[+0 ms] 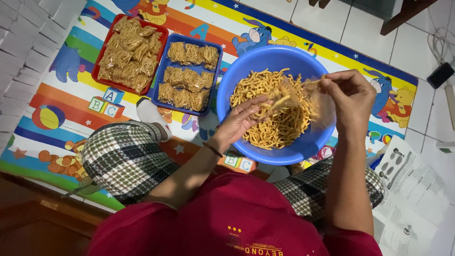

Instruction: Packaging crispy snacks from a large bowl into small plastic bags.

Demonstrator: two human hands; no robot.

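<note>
I sit on a colourful play mat with a blue plastic bowl [246,64] in front of me, full of thin yellow fried snack sticks [275,123]. My right hand [348,95] pinches the rim of a small clear plastic bag [310,97] and holds it over the bowl. My left hand [241,118] is over the bowl beside the bag's mouth, with a few sticks in its fingers. Some sticks show inside the bag.
A blue tray [163,71] and a red tray [102,57] with several filled snack packets lie on the cartoon mat [57,104] at the left. Printed paper sheets [410,189] lie at the right on white floor tiles; cables and a plug [441,73] lie farther right.
</note>
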